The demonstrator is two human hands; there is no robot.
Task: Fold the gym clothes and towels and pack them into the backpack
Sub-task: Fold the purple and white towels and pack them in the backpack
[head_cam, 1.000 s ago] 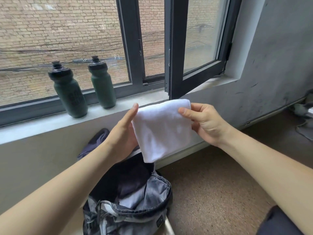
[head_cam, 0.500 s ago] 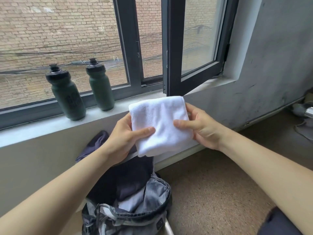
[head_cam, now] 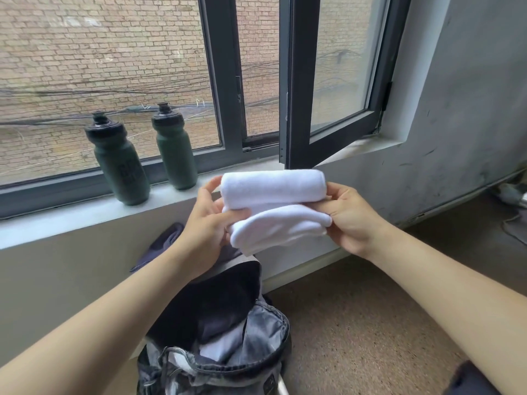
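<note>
compared with a second ago, the white towel is no longer held as one flat hanging panel: it is now doubled over on itself into a short, thick bundle, with a rounded upper roll lying across a lower layer. it is held in the air at the centre of the frame, in front of the window sill and directly above the open backpack, apart from both. from this it is judged that the folding of this towel is all but finished and that only the lowering into the bag is left for it.

the left hand is closed around the left end of the bundle: the thumb is set against the upper edge, and the fingers are curled into the crease between the two layers. the right hand is pinching the right end, with the thumb on top and a finger tucked into the same crease. neither hand is spread.

the backpack is stood on the floor at the lower centre of the frame, its mouth gaping, with dark and pale cloth already seen inside. a dark garment is seen behind the left wrist. two green bottles are stood on the sill at the left, untouched.
</note>
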